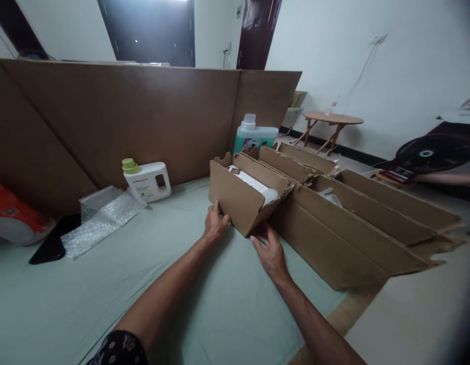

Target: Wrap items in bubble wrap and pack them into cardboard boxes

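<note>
A: Fingers?
B: Left hand (215,223) pinches the near-left corner of the small cardboard box (238,200), fingers closed on its edge. Right hand (270,252) presses its lower right corner, fingers together, grip partly hidden.
A: Box position?
B: Centre of the green sheet (105,289), tilted, flaps open, white item (253,185) inside. Unpacking looks begun; contents not out.
A: Beyond?
B: Long carton (364,228) right; white bottle (147,181), bubble wrap (101,218) far left.
</note>
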{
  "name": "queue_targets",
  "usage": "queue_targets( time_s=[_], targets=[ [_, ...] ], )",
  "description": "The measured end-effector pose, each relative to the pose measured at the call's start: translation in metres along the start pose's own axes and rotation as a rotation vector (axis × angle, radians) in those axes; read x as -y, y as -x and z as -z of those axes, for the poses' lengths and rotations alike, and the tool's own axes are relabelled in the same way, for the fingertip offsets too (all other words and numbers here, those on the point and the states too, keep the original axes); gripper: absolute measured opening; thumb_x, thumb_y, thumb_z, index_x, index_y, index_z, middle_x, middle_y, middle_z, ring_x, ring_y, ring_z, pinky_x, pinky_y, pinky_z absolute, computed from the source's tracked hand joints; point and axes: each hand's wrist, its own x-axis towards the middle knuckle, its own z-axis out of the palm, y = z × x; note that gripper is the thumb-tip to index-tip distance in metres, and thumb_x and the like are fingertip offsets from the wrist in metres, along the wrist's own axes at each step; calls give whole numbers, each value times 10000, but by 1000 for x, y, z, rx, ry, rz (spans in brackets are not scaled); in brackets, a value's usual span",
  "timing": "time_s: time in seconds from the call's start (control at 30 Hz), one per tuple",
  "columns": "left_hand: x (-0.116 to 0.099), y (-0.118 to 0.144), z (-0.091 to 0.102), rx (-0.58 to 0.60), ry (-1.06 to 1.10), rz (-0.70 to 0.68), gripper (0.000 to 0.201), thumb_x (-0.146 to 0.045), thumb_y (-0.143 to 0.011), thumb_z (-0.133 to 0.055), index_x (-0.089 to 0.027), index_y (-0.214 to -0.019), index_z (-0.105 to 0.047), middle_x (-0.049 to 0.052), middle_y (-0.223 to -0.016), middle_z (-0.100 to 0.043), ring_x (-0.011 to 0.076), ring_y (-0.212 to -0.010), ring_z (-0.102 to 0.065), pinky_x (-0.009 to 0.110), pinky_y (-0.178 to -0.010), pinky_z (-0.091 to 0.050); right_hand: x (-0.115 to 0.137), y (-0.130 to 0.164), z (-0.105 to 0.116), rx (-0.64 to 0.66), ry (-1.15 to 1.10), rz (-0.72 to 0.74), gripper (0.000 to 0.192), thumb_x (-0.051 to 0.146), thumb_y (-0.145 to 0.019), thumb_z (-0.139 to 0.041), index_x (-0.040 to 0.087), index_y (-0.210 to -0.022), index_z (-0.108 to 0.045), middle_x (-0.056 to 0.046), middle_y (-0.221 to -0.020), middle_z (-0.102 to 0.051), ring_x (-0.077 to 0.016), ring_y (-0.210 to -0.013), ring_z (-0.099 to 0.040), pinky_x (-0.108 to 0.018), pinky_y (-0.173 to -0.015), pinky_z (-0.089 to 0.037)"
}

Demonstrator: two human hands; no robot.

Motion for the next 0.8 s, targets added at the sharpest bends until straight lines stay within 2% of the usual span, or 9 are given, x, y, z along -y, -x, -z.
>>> queue_targets(
  time_s=[0.17,0.33,0.43,0.53,0.63,0.8],
  targets=[
    [-2,15,-10,80,-94,-94,784,-187,-784,-631,-153,-1515,-349,172,-1476,-515,298,-1375,-478,425,-1152,-393,-5,1,-2,-13,-14,-21,572,405,-858,-612,183,-1380,-539,-195,-1431,-514,-261,-1068,-687,-437,-895,-617],
    [-8,43,0,156,-193,-182,739,-227,-831,-586,-90,-1520,-356,220,-1553,-435,340,-1447,-395,497,-1206,-306,-4,-4,0,-2,-8,-19,565,432,-831,-615,169,-1329,-570,-195,-1344,-568,-281,-1057,-684,-473,-891,-610],
    [-12,75,12,229,-255,-269,629,-288,-844,-608,-113,-1437,-494,211,-1548,-449,355,-1464,-372,516,-1225,-261,0,-7,4,0,8,-18,540,475,-816,-616,148,-1246,-611,-203,-1299,-569,-285,-1003,-687,-485,-856,-612],
    [-13,116,27,284,-298,-337,492,-345,-870,-608,-183,-1335,-596,158,-1554,-460,339,-1467,-373,521,-1235,-241,9,-10,6,2,61,-16,424,506,-801,-622,150,-1024,-678,-164,-1121,-620,-256,-879,-686,-470,-829,-608],
    [-8,158,44,317,-358,-392,511,-398,-920,-559,-186,-1385,-549,167,-1565,-439,344,-1472,-364,542,-1223,-253,21,-12,6,34,133,0,378,539,-753,-654,178,-859,-692,-111,-925,-653,-256,-824,-667,-464,-839,-586],
    [1,218,75,339,-483,-495,587,-488,-959,-484,-174,-1455,-453,184,-1569,-422,365,-1459,-372,562,-1199,-272,34,-22,5,80,212,21,423,556,-690,-621,191,-882,-712,-132,-963,-687,-283,-833,-659,-474,-839,-556]
  ],
)
